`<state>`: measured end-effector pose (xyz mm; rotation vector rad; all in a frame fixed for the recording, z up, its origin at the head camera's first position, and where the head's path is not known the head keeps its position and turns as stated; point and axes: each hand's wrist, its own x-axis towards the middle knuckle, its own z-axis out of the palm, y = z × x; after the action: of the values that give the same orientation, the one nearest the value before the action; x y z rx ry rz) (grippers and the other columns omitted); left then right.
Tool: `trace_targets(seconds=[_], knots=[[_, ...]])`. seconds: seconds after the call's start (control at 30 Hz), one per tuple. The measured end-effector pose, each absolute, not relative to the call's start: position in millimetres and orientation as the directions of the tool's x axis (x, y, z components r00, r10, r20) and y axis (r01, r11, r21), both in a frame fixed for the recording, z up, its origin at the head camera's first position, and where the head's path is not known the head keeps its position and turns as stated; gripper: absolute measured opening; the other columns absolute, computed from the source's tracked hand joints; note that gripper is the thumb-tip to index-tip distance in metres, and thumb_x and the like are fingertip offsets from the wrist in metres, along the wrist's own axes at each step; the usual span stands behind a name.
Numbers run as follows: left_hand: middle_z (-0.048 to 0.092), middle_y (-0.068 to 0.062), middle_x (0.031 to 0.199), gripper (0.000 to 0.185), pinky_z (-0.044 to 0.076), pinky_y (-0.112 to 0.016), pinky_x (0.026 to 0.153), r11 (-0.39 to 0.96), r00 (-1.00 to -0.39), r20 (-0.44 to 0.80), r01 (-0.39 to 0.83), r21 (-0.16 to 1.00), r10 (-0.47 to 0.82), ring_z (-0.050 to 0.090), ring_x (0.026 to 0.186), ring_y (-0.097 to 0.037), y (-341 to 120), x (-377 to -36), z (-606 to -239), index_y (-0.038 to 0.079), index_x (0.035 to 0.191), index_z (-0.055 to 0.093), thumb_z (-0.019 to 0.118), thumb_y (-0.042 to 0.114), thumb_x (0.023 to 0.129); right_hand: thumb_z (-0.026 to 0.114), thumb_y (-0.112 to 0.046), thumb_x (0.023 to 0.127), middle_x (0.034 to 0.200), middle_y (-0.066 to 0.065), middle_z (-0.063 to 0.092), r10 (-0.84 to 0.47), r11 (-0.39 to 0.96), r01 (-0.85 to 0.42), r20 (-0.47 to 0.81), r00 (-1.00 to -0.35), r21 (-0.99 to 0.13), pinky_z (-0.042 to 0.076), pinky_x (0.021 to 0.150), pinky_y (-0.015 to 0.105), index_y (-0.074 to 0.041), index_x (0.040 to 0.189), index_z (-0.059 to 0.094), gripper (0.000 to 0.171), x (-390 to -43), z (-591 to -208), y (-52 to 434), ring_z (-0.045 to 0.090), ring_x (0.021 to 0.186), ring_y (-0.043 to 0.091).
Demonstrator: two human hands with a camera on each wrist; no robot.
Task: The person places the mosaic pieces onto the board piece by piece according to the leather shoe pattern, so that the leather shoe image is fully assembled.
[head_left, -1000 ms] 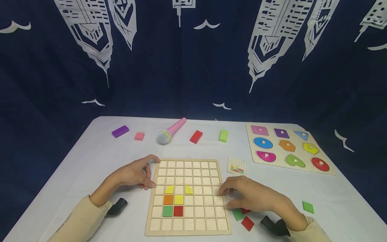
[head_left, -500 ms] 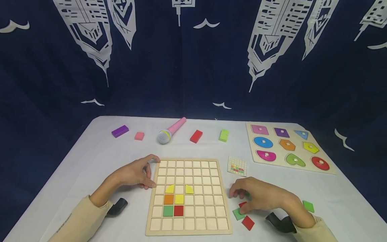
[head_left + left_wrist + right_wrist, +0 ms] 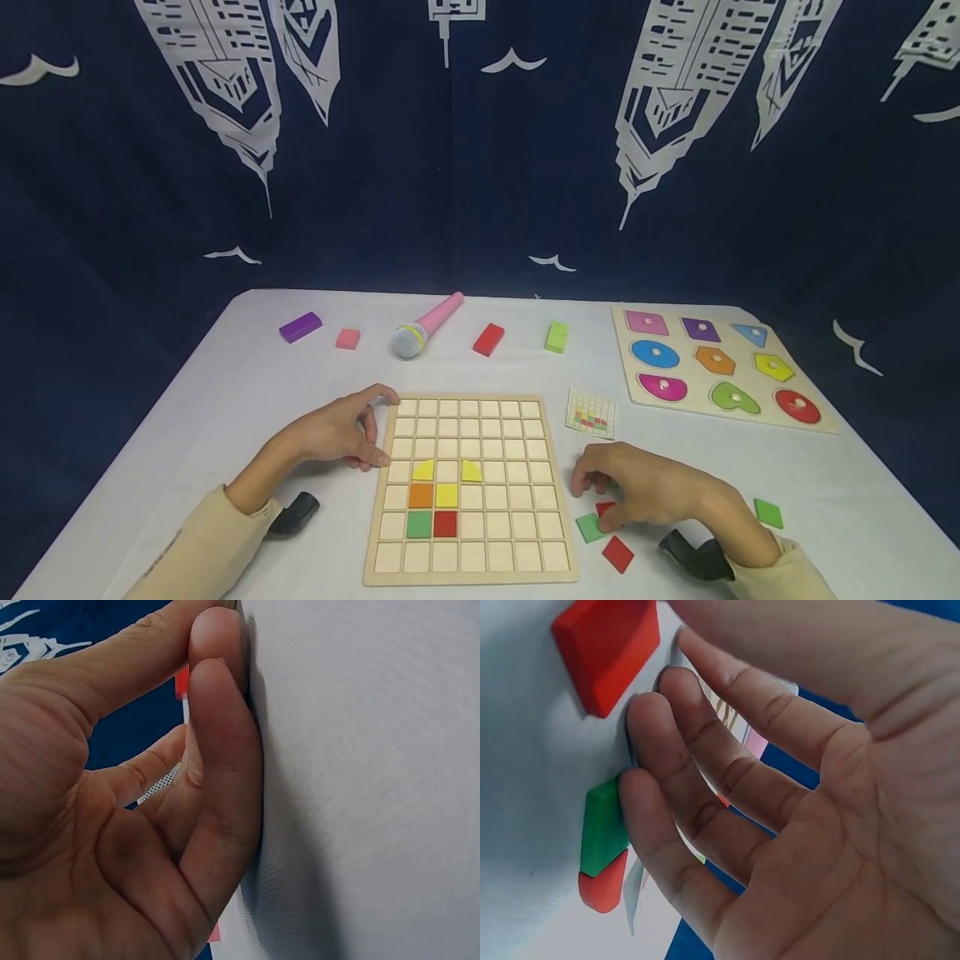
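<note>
A wooden grid board (image 3: pixel 506 575) lies on the white table. Set in its cells are two yellow curved pieces (image 3: pixel 423 471) and orange (image 3: pixel 421 496), yellow (image 3: pixel 446 496), green (image 3: pixel 419 525) and red (image 3: pixel 446 524) squares. My left hand (image 3: pixel 337 429) rests its index finger at the far left corner, thumb against the left edge. Right of the board, my right hand (image 3: pixel 645 483) has its fingertips down on the table. Its thumb touches a red tile (image 3: pixel 604 656); a green piece (image 3: pixel 606 829) and a rounded red piece (image 3: pixel 604 885) lie by the little finger.
Beside the right hand lie a green tile (image 3: pixel 590 527) and a red tile (image 3: pixel 618 554); another green tile (image 3: pixel 768 512) is farther right. A pattern card (image 3: pixel 590 412) and a shape puzzle (image 3: pixel 705 396) are behind. A pink microphone (image 3: pixel 427 327) and several blocks (image 3: pixel 300 327) line the back.
My right hand has moved right, off the board's right edge, to over the loose tiles, and has stayed there for the last half second. The left hand has kept its place.
</note>
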<state>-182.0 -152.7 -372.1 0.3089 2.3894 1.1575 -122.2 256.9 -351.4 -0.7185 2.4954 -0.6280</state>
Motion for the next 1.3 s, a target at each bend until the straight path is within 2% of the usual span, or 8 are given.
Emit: trace_targets(seconds=[0.33,0.57,0.93,1.17,1.3], knots=[[0.056,-0.012,0.084,0.08,0.051,-0.03,0.058,0.625,-0.866,-0.315,-0.004,0.781,0.388,0.062,0.061,-0.019,-150,-182,-373,0.013,0.138,0.046,0.089,0.004,0.071,0.09,-0.017,0.072,0.089,-0.011,0.058,-0.543,0.789,-0.329,-0.338,-0.769,-0.518,0.048,0.076,0.025,-0.029,0.097,0.064,0.038,-123,-350,261,0.053,0.087,0.01],[0.056,-0.012,0.084,0.08,0.052,-0.03,0.059,0.624,-0.868,-0.31,-0.001,0.781,0.387,0.063,0.061,-0.019,-150,-183,-372,0.013,0.138,0.046,0.089,0.004,0.071,0.086,-0.012,0.075,0.082,-0.012,0.057,-0.553,0.787,-0.365,-0.306,-0.775,-0.497,0.046,0.072,0.023,-0.027,0.091,0.064,0.031,-124,-351,261,0.052,0.081,0.008],[0.056,-0.011,0.084,0.08,0.052,-0.03,0.059,0.62,-0.862,-0.314,0.001,0.784,0.398,0.063,0.061,-0.019,-152,-183,-371,0.013,0.138,0.045,0.089,0.005,0.071,0.086,-0.014,0.076,0.077,-0.012,0.054,-0.53,0.813,-0.403,-0.248,-0.811,-0.419,0.041,0.07,0.025,-0.029,0.087,0.062,0.031,-123,-351,255,0.048,0.081,0.008],[0.056,-0.012,0.083,0.081,0.053,-0.032,0.059,0.588,-0.854,-0.286,0.028,0.808,0.434,0.064,0.061,-0.019,-154,-184,-373,0.011,0.14,0.044,0.088,0.005,0.072,0.087,-0.011,0.074,0.069,-0.009,0.053,-0.508,0.809,-0.394,-0.183,-0.842,-0.435,0.043,0.06,0.022,-0.022,0.087,0.065,0.028,-125,-351,250,0.049,0.065,0.006],[0.056,-0.012,0.083,0.081,0.053,-0.032,0.059,0.597,-0.854,-0.291,0.028,0.802,0.431,0.064,0.061,-0.019,-155,-184,-374,0.011,0.14,0.044,0.088,0.006,0.072,0.086,-0.011,0.076,0.066,-0.01,0.052,-0.506,0.807,-0.403,-0.155,-0.848,-0.432,0.043,0.059,0.022,-0.021,0.085,0.066,0.025,-126,-350,249,0.049,0.063,0.005]])
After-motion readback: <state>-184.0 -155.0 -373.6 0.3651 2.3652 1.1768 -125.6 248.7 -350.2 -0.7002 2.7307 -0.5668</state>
